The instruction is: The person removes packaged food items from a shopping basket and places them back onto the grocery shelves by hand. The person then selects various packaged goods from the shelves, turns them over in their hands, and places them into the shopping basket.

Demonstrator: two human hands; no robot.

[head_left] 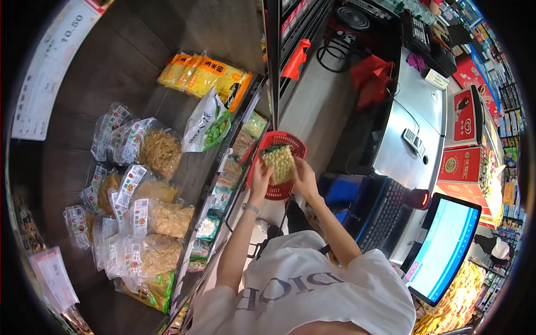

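Observation:
Between my two hands is a bag of pale yellow, knobbly food (279,164), with a dark green strip at its top. My left hand (260,180) is closed on the bag's left edge, and my right hand (305,180) pinches its right edge. I cannot make out exactly what the food is. Directly below the bag is a red plastic basket (294,140) with holes in its wall. The bag covers part of the basket's inside, so its contents are hidden.
Left of me, a dark shelf (162,109) bears clear bags of brown dried food (159,151), yellow packets (209,75) and a white-green bag (206,123). On the right, a metal counter (416,111) holds a keyboard (382,215), mouse (417,199) and monitor (444,248).

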